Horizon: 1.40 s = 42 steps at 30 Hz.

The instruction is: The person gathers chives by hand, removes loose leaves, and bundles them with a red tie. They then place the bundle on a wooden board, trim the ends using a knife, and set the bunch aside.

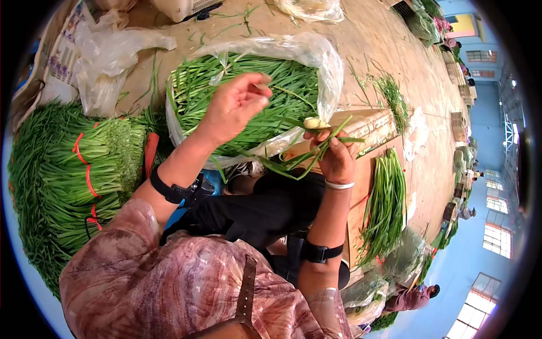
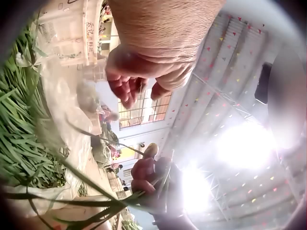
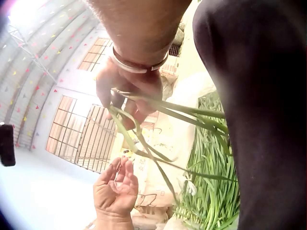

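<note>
Within right hand (image 1: pixel 339 157), green leaves (image 3: pixel 192 110).

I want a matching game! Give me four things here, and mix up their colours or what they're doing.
1. open plastic bag
2. bracelet
3. right hand
4. ties on the stacked greens

A. gripping a few green stalks
B. red
C. around a big green pile
D. whitish

Pairs: 1-C, 2-D, 3-A, 4-B
</note>
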### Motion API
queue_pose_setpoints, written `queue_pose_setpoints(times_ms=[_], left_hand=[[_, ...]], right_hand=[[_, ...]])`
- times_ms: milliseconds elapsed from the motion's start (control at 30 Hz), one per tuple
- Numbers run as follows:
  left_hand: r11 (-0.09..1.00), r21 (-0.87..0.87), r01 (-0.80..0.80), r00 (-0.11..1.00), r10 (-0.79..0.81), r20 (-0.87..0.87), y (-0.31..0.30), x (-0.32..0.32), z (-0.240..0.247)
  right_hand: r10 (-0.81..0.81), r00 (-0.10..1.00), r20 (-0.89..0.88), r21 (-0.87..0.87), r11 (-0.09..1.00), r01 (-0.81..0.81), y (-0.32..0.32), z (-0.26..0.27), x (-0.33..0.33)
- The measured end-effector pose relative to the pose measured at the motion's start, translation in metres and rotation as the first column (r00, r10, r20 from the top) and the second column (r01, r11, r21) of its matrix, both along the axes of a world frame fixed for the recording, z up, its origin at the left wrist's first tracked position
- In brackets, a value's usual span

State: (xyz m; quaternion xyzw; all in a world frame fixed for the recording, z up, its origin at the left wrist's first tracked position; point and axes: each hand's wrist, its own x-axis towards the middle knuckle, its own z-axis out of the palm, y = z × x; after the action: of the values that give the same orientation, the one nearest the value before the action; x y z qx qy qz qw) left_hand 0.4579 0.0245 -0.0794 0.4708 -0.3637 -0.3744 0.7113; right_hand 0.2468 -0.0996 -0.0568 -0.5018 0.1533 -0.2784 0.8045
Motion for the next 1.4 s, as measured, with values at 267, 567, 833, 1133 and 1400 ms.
queue_pose_setpoints(times_ms=[267,567,833,1133,1400], left_hand=[[0.984,0.135,0.12,0.992,-0.124,0.022,-0.004,-0.013,-0.031],[0.981,0.118,0.152,0.889,-0.188,0.417,-0.031,-0.01,0.025],[0.777,0.209,0.593,0.713,-0.628,0.311,-0.046,-0.016,0.033],[0.993,0.011,0.115,0.954,-0.114,0.276,-0.048,-0.014,0.057],[0.823,-0.226,0.521,0.732,-0.567,-0.378,-0.079,-0.098,0.102]], right_hand=[[-0.023,0.998,0.067,0.13,0.991,0.015,-0.001,-0.012,-0.007],[-0.176,0.894,-0.412,-0.365,0.931,0.015,0.011,0.023,0.019],[0.375,0.841,-0.389,-0.136,0.88,-0.455,0.008,0.005,0.035],[-0.393,0.881,-0.263,-0.522,0.826,0.213,0.043,0.024,0.048],[-0.708,0.668,-0.227,-0.969,0.097,-0.227,0.004,0.175,-0.09]])
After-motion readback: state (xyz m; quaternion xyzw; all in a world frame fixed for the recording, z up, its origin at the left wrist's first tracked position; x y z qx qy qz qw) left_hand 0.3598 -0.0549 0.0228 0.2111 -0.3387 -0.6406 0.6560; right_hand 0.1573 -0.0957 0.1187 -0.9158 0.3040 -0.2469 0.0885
